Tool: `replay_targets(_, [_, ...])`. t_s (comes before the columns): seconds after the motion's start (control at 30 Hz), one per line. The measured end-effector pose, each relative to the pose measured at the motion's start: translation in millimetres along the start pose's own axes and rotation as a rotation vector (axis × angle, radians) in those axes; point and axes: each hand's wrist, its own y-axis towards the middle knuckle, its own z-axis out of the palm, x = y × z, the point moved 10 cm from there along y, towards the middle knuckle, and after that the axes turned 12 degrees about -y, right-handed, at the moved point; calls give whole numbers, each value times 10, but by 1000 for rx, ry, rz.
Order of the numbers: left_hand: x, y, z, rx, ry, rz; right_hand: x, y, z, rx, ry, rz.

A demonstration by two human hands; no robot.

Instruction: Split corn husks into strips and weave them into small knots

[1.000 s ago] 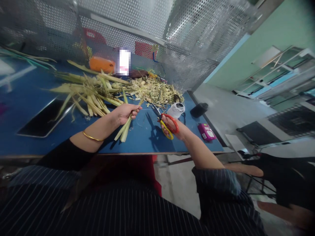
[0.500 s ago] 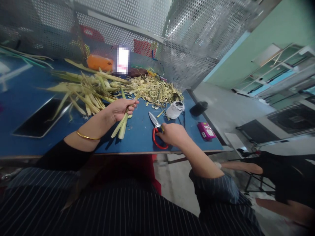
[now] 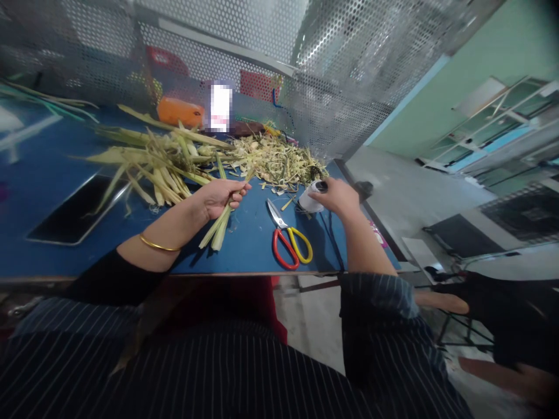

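Note:
My left hand is closed around a small bundle of pale green husk strips, whose cut ends point toward the table's front edge. At the white spool of thread, my right hand has its fingers around the top. Scissors with one red and one yellow handle lie on the blue table between my hands. Behind my left hand is a pile of long dry husks. Chopped husk scraps are heaped behind the spool.
A dark tablet-like panel lies at the left under husk ends. An orange object and a lit, blurred screen stand by the perforated metal screen. A person's arm shows at right.
My right hand has let go of the scissors and moved up and right to the spool. The scissors now lie free. My left hand still holds the strips.

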Motion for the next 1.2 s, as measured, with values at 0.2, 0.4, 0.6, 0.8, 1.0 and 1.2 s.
replay_targets(0.2, [42, 52, 0, 40, 28, -1, 12, 20, -3, 12, 1, -177])
replay_targets(0.4, [1, -15, 102, 63, 78, -12, 287, -310, -489, -356, 394, -168])
replay_targets(0.6, [-139, -112, 262, 164, 146, -10, 1658, -573, -356, 367, 1552, -562])
replay_targets(0.8, [-249, -56, 15, 107, 162, 32, 1979, -489, -164, 543, 1615, -512])
replay_targets(1.0, [-100, 2, -75, 89, 147, -8, 1933, -500, -26, 470, 1582, -470])
replay_targets(1.2, [-32, 17, -73, 61, 74, -46, 1797, -365, -122, 255, 1607, -509])
